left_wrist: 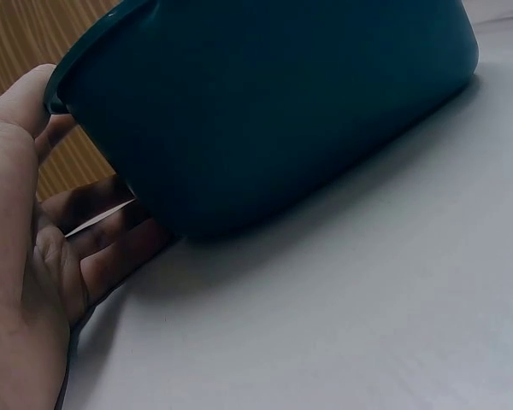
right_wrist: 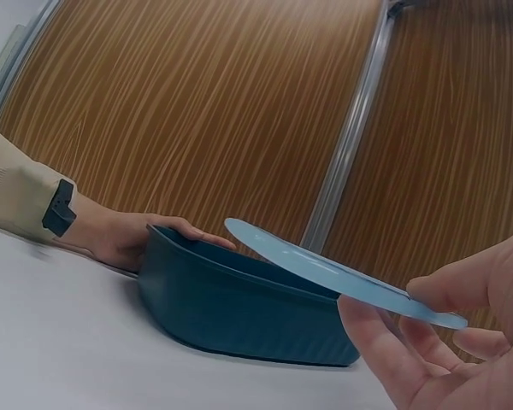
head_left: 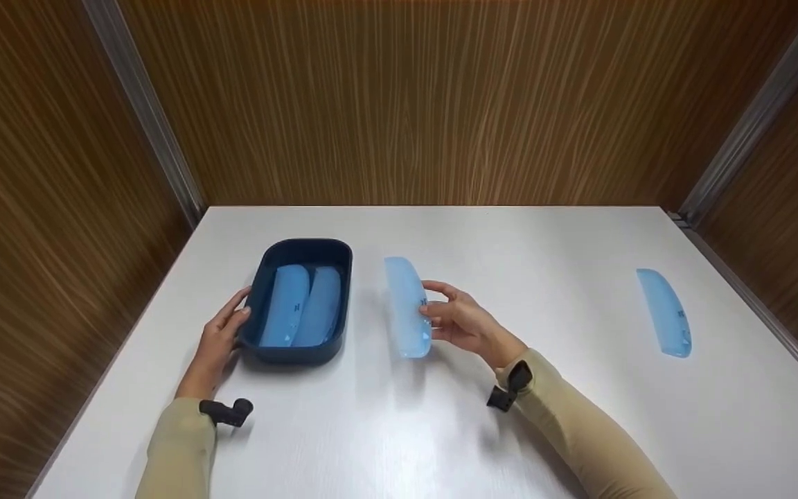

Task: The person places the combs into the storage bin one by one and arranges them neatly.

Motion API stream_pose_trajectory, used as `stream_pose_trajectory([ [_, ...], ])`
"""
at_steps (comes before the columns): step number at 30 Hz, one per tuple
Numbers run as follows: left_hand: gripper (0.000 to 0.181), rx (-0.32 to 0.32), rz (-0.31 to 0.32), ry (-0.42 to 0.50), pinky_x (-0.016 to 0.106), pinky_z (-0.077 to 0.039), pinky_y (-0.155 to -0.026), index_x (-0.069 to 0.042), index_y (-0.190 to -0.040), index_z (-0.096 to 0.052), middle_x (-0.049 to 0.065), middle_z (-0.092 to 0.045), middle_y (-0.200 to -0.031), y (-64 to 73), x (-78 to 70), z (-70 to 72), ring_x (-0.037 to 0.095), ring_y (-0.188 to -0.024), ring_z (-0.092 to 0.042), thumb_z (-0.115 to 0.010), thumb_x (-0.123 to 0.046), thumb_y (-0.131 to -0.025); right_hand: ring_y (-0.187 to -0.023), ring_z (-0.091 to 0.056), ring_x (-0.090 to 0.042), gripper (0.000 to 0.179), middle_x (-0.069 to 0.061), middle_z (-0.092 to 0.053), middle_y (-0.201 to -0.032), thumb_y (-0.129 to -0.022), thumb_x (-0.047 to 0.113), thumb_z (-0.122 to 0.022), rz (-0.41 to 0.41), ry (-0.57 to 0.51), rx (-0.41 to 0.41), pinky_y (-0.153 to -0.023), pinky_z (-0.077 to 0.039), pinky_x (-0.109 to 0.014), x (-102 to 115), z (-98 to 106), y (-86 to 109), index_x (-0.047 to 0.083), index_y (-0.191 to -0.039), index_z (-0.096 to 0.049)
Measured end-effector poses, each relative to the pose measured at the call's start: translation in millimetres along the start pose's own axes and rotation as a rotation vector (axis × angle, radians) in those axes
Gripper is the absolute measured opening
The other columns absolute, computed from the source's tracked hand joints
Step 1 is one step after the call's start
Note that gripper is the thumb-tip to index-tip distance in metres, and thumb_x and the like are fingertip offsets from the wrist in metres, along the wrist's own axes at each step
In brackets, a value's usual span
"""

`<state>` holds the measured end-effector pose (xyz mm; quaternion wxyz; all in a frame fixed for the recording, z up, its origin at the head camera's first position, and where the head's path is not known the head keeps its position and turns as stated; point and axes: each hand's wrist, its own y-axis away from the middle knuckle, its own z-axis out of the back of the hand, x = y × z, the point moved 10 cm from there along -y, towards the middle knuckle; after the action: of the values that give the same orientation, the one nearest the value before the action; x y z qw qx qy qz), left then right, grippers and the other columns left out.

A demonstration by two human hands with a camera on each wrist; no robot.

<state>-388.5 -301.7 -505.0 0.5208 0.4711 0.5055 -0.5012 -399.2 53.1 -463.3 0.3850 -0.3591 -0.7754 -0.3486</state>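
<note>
A dark blue plastic bin (head_left: 295,355) with rounded corners stands on the left of the table. My left hand (head_left: 222,339) holds its left side, thumb at the rim and the other fingers low against the outer wall in the left wrist view. Inside lie two light blue plastic pieces, one (head_left: 285,305) partly over the other (head_left: 321,305). To the right of the bin, my right hand (head_left: 461,319) pinches a third half-moon piece (head_left: 404,305) between thumb and fingers. That thin translucent piece (right_wrist: 325,272) is tilted above the table and overlaps the bin in the right wrist view.
Another light blue half-moon piece (head_left: 666,312), with small dark print, lies at the right of the white table (head_left: 544,263). Wood-grain panels (head_left: 406,104) rise behind the table and along both sides, with metal posts (head_left: 149,104) at the corners.
</note>
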Motion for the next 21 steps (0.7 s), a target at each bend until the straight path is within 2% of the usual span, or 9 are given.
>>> stream_pose_trajectory([
  [4,0.047,0.002,-0.010,0.002,0.043,-0.029,-0.090,-0.038,-0.128,-0.035,0.004,-0.032,-0.134,-0.3,-1.4,-0.9,0.022,-0.117,-0.033,-0.048,-0.043,-0.084,-0.091,-0.054,-0.029,0.062,-0.017,-0.043,-0.121,-0.073,0.000,-0.063,0.004,0.012,0.003,-0.073,-0.044,-0.043,-1.5,-6.2,-4.1,0.016,-0.126,-0.034],
  [10,0.046,-0.010,-0.012,-0.013,0.038,-0.036,-0.084,-0.038,-0.128,-0.035,0.007,-0.037,-0.131,-0.7,-1.4,-0.7,0.022,-0.113,-0.039,-0.047,-0.043,-0.084,-0.090,-0.055,-0.028,0.063,-0.018,-0.047,-0.116,-0.073,0.000,-0.063,0.003,0.043,0.009,-0.069,-0.045,-0.041,-6.8,-16.1,-10.9,0.016,-0.126,-0.033],
  [21,0.045,-0.014,-0.007,-0.021,0.039,-0.034,-0.084,-0.039,-0.127,-0.036,0.005,-0.037,-0.131,0.0,-1.0,0.0,0.022,-0.113,-0.038,-0.047,-0.043,-0.084,-0.092,-0.054,-0.030,0.063,-0.018,-0.046,-0.118,-0.072,0.000,-0.064,-0.010,0.048,-0.001,-0.072,-0.044,-0.043,-10.4,-33.7,-22.5,0.015,-0.125,-0.034],
])
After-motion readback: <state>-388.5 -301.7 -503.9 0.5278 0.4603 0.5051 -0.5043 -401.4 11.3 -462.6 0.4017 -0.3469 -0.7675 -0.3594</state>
